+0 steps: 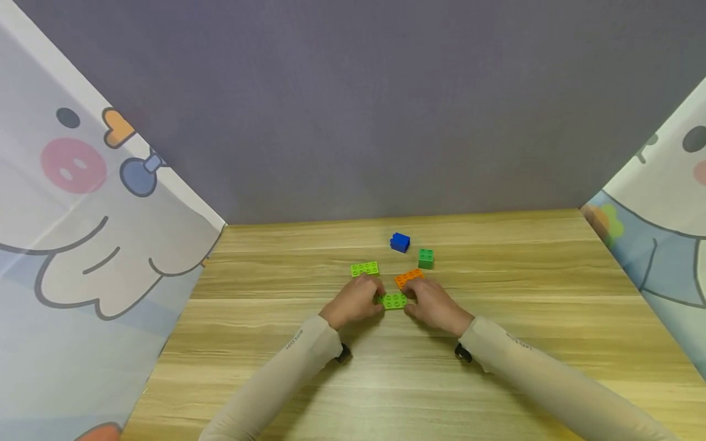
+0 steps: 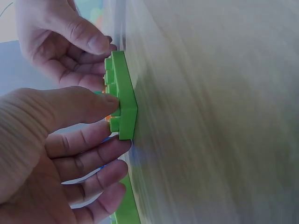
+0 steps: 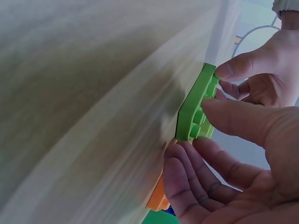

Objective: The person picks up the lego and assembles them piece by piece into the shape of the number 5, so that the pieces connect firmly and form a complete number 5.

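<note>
A flat light green toy brick (image 1: 394,301) with studs on top lies between both hands in the head view. My left hand (image 1: 358,298) pinches its left end, the thumb on the studs in the left wrist view. At the opposite end my right hand (image 1: 434,304) grips the same brick (image 3: 190,112) with thumb and fingers. An orange flat brick (image 1: 408,276) lies just beyond, partly covered by the right hand. Another light green flat brick (image 1: 364,268) sits past the left knuckles.
Farther back on the wooden table (image 1: 276,263) are a blue brick (image 1: 400,242), tipped on its side, and a dark green brick (image 1: 426,258), studs up. A grey panel (image 1: 386,122) stands along the back edge, with printed cloth (image 1: 127,257) at both sides.
</note>
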Motion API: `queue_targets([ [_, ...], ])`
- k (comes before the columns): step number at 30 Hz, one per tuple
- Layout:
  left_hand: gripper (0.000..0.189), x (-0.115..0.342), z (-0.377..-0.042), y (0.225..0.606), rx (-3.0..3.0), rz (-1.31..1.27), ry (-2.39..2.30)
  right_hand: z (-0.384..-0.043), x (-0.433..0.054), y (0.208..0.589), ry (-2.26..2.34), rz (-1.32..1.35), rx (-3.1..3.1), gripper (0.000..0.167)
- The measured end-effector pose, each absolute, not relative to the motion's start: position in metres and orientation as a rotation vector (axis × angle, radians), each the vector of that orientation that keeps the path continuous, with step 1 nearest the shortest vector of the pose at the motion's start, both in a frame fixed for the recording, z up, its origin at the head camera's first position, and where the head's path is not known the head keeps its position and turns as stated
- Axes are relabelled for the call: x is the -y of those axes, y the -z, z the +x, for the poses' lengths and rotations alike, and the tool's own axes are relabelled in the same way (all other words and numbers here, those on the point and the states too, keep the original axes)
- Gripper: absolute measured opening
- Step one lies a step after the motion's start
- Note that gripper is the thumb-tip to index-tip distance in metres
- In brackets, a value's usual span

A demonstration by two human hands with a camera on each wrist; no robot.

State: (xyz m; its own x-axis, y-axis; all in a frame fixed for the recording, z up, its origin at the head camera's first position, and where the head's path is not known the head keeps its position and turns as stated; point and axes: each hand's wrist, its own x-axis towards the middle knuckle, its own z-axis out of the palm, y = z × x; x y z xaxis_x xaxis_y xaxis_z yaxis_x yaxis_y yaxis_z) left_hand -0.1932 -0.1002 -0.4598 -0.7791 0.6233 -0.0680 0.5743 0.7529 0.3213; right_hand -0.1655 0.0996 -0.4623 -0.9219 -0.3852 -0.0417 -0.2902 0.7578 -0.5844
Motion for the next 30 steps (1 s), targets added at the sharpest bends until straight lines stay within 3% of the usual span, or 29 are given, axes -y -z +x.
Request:
queue_targets([
  [20, 0.023, 0.097, -0.190, 0.460, -2.734, 0.915, -0.483, -0.164, -0.105, 0.463, 0.974, -0.520, -2.742, 0.023],
  [30, 0.024, 0.108, -0.192, 0.453, -2.721, 0.945, -0.645, -0.179, -0.121, 0.453, 1.155, -0.538, -2.811, 0.029],
])
